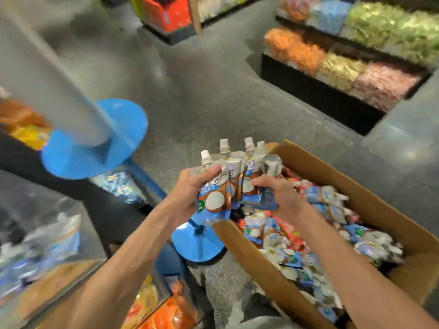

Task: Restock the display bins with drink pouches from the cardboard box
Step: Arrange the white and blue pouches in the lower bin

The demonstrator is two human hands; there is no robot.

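Past clear plastic bin of orange packets (152,302), clamping left hand (190,186) and right hand (282,195) round white-capped blue-and-brown drink pouches (213,200) over brown cardboard box (332,169), mid-carry, leftward clear display bin (47,233) likely next.

One cardboard box (351,188) stands open, and the loose drink pouches (285,245) heaped inside it are too many and too blurred to count. Over the box's left corner two hands, the left hand (190,191) and the right hand (282,195), grip one bunch of pouches (221,193) showing four white caps (224,144). Left of the box are two blue discs (99,138) and at least two clear bins (35,245).
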